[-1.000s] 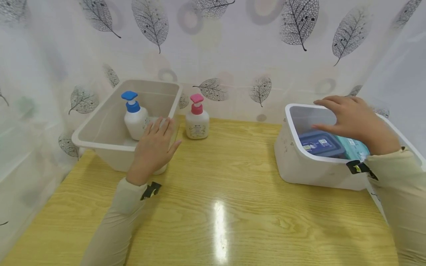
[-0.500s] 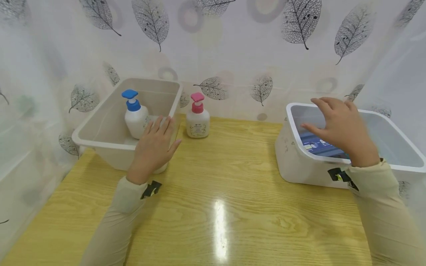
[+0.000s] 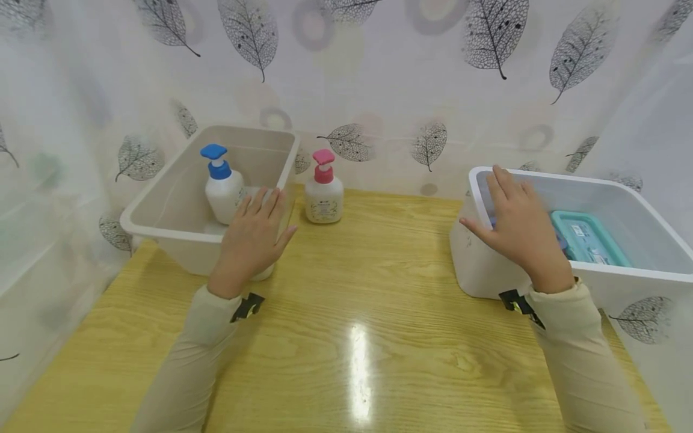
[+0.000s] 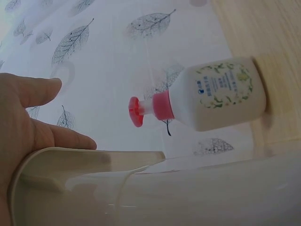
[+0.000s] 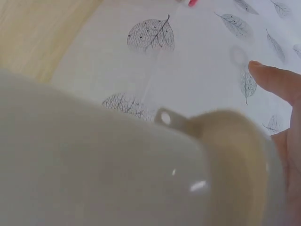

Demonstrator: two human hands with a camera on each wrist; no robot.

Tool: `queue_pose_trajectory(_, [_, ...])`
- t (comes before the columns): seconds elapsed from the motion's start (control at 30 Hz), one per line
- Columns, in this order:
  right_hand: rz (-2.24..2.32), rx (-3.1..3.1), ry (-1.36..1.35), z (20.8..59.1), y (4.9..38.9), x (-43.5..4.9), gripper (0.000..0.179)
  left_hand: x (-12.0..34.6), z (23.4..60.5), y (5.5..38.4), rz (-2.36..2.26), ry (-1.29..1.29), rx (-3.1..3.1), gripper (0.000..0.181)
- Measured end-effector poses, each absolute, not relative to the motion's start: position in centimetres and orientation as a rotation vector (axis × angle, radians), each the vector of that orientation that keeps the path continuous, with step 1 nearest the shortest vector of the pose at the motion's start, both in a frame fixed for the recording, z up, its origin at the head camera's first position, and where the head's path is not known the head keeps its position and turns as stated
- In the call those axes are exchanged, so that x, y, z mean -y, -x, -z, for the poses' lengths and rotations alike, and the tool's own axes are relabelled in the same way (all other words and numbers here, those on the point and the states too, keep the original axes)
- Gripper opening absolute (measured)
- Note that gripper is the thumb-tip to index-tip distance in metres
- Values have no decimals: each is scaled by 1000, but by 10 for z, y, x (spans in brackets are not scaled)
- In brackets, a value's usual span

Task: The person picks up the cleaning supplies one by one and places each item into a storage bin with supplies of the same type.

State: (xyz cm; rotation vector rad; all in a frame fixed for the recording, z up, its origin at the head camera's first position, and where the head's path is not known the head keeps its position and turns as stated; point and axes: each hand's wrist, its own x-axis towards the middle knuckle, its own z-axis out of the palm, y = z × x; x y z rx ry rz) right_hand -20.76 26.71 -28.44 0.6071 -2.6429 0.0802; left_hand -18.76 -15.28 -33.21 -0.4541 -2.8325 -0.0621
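My left hand (image 3: pixel 251 237) rests with straight fingers on the near right corner of the left plastic bin (image 3: pixel 162 231). Inside that bin stands a white pump bottle (image 3: pixel 223 195) with a blue pump top. Just right of the bin, a white pump bottle with a pink top (image 3: pixel 323 198) stands upright on the table; the left wrist view shows its flowered label. My right hand (image 3: pixel 517 225) lies flat over the near left corner of the right plastic bin (image 3: pixel 639 273), fingers extended. It partly hides a dark blue package; beside that lies a teal-edged package (image 3: pixel 590 237).
Both bins stand on a yellow wood-grain table (image 3: pixel 346 288), far apart from each other. A white curtain (image 3: pixel 379 78) printed with leaves hangs close behind the table and at its sides.
My right hand has moved left across the right bin to its left rim, uncovering the teal-edged package and covering most of the dark blue one. The left hand has stayed put.
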Motion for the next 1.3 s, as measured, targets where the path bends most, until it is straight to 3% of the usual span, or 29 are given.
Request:
queue_pose_trajectory(0.43, [-80, 2779, -537, 307, 206, -253, 86, 152, 331, 187, 61, 450, 2846, 67])
queue_pose_trajectory(0.97, [-147, 2985, -500, 308, 200, -246, 96, 152, 333, 188, 48, 441, 2844, 67])
queue_pose_trajectory(1.3, [-69, 2944, -495, 314, 196, -247, 93, 151, 333, 187, 29, 439, 2829, 66])
